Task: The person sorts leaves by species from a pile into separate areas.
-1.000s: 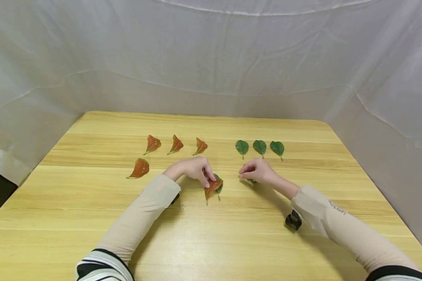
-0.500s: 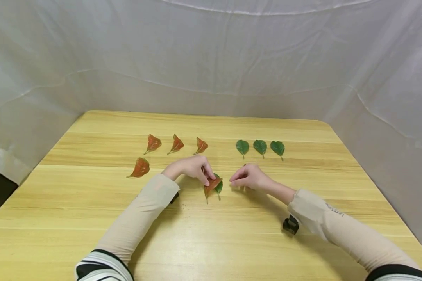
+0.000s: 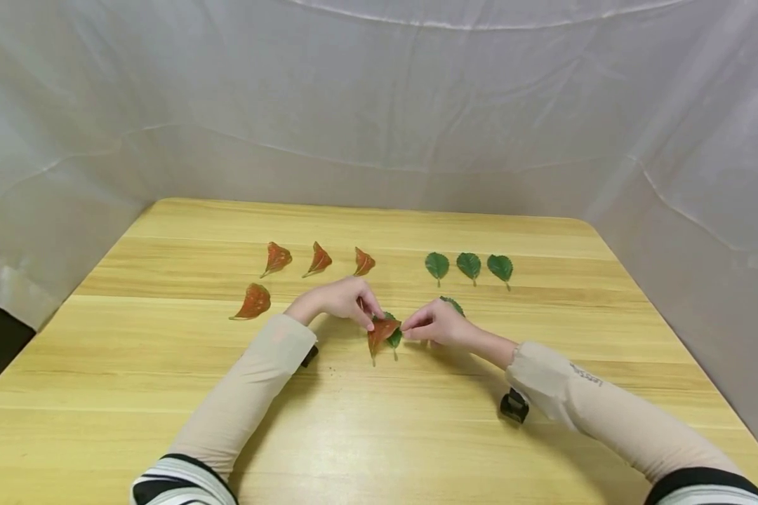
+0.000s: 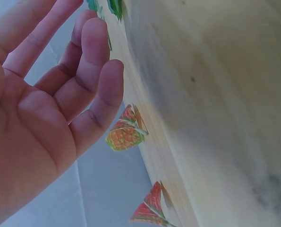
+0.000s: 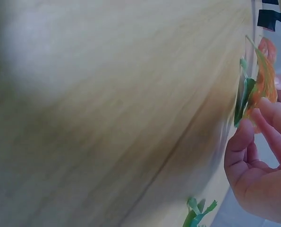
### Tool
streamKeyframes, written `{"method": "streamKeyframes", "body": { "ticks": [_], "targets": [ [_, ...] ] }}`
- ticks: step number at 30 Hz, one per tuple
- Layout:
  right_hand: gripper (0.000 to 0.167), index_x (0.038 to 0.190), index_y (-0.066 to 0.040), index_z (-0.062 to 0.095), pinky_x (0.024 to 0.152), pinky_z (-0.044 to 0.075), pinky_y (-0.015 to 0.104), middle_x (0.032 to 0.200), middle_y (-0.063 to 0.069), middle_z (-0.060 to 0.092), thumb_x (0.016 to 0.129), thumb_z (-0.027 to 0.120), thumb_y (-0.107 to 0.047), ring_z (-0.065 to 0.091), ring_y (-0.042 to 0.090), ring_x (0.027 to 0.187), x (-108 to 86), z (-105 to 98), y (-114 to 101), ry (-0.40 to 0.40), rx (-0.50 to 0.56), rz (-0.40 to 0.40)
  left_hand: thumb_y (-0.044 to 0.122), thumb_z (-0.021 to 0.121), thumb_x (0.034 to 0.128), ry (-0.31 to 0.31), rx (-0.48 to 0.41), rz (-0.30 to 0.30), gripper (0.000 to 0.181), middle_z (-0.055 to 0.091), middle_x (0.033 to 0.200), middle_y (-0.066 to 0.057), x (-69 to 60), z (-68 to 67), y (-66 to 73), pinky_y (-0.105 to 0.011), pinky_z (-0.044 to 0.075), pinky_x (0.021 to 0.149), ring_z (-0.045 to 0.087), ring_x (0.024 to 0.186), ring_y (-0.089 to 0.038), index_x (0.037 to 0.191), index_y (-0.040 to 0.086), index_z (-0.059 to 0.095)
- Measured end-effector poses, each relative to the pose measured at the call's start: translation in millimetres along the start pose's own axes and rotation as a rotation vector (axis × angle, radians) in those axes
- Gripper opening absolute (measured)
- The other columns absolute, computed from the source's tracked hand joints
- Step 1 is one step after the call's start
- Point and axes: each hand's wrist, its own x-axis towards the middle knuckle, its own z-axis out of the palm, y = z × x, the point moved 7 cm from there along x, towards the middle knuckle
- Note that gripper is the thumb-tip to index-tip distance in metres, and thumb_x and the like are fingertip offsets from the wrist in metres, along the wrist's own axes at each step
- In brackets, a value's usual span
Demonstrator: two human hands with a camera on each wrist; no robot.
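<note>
My left hand (image 3: 346,298) pinches the upper edge of a red leaf (image 3: 381,337) at the middle of the table. Behind that leaf, partly covered by it, is a green leaf (image 3: 394,339). From the other side my right hand (image 3: 443,324) reaches in, its thumb and fingertips at the red leaf's right edge, which they appear to pinch. The right wrist view shows the red leaf (image 5: 267,78) beside the green leaf (image 5: 244,101) at these fingertips. Another green leaf (image 3: 453,304) lies just beyond my right hand, half hidden by it.
At the back left, a row of red leaves (image 3: 319,259) lies on the wooden table (image 3: 379,435), with one more red leaf (image 3: 255,301) nearer. Several green leaves (image 3: 469,264) form a row at the back right. A pale curtain (image 3: 379,105) hangs around the table's far side.
My right hand has moved left, away from the green leaf by it, to the red leaf's right edge. That green leaf shows more now. My left hand has stayed on the red leaf.
</note>
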Motion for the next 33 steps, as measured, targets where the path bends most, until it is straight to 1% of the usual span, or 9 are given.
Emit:
{"method": "streamKeyframes", "body": {
  "ticks": [4, 10, 13, 17, 21, 24, 29, 33],
  "targets": [
    [0.017, 0.091, 0.002, 0.07, 0.041, 0.039, 0.02, 0.084, 0.009, 0.067, 0.079, 0.067, -0.01, 0.042, 0.007, 0.04, 1.7, 3, 1, -0.015, 0.007, 0.008, 0.001, 0.068, 0.0762, 0.013, -0.021, -0.012, 0.023, 0.064, 0.085, -0.009, -2.3, -1.0, -5.2, -0.02, 0.043, 0.057, 0.052, 0.063, -0.009, 0.097, -0.006, 0.066],
    [0.017, 0.09, 0.002, 0.07, 0.041, 0.04, 0.02, 0.078, 0.007, 0.067, 0.078, 0.069, -0.01, 0.045, 0.008, 0.043, 3.5, 6, 1, -0.028, -0.01, -0.003, 0.006, 0.067, 0.079, 0.041, -0.025, -0.049, 0.019, 0.064, 0.08, -0.003, -5.7, -3.5, -12.0, -0.022, 0.044, 0.059, 0.053, 0.065, -0.009, 0.094, -0.005, 0.067],
    [0.017, 0.091, 0.003, 0.069, 0.04, 0.039, 0.02, 0.076, 0.006, 0.067, 0.078, 0.068, -0.008, 0.043, 0.007, 0.041, 4.9, 7, 1, -0.033, -0.016, -0.006, 0.008, 0.064, 0.082, 0.038, -0.081, -0.096, 0.017, 0.063, 0.079, -0.004, -8.0, -3.0, -16.9, -0.024, 0.044, 0.056, 0.052, 0.063, -0.012, 0.094, -0.004, 0.066],
    [0.016, 0.09, 0.003, 0.07, 0.04, 0.038, 0.019, 0.069, 0.004, 0.065, 0.078, 0.068, -0.007, 0.041, 0.005, 0.039, 7.2, 7, 2, -0.037, -0.027, 0.008, 0.01, 0.058, 0.0866, 0.021, -0.19, -0.158, 0.019, 0.062, 0.081, -0.011, -11.2, -1.6, -21.4, -0.025, 0.04, 0.05, 0.051, 0.058, -0.016, 0.098, -0.005, 0.062],
    [0.015, 0.089, 0.003, 0.07, 0.04, 0.038, 0.02, 0.061, 0.003, 0.062, 0.077, 0.069, -0.007, 0.041, 0.006, 0.039, 9.1, 7, 3, -0.029, -0.035, 0.026, 0.013, 0.055, 0.0889, 0.005, -0.278, -0.221, 0.022, 0.062, 0.087, -0.012, -13.4, 0.3, -24.0, -0.024, 0.038, 0.048, 0.053, 0.059, -0.016, 0.102, -0.005, 0.059],
    [0.014, 0.088, 0.003, 0.07, 0.039, 0.038, 0.02, 0.057, 0.003, 0.06, 0.077, 0.069, -0.006, 0.042, 0.007, 0.039, 10.1, 7, 4, -0.021, -0.035, 0.031, 0.012, 0.054, 0.0888, -0.006, -0.33, -0.271, 0.022, 0.062, 0.087, -0.012, -14.0, 3.1, -26.7, -0.023, 0.036, 0.047, 0.053, 0.059, -0.015, 0.103, -0.004, 0.059],
    [0.013, 0.086, 0.002, 0.071, 0.039, 0.039, 0.021, 0.055, 0.002, 0.058, 0.075, 0.07, -0.004, 0.042, 0.008, 0.039, 10.2, 7, 5, 0.0, -0.044, 0.026, 0.011, 0.057, 0.0865, -0.01, -0.374, -0.32, 0.015, 0.06, 0.081, -0.009, -13.8, 7.1, -30.5, -0.022, 0.035, 0.045, 0.052, 0.057, -0.013, 0.097, 0.0, 0.061],
    [0.012, 0.086, 0.002, 0.071, 0.039, 0.041, 0.022, 0.055, 0.002, 0.059, 0.075, 0.07, -0.004, 0.042, 0.008, 0.039, 10.5, 7, 6, 0.01, -0.055, 0.022, 0.008, 0.058, 0.0854, -0.021, -0.381, -0.319, 0.013, 0.062, 0.077, -0.008, -13.5, 8.3, -29.8, -0.022, 0.035, 0.044, 0.052, 0.056, -0.012, 0.095, 0.001, 0.063]
  ]
}}
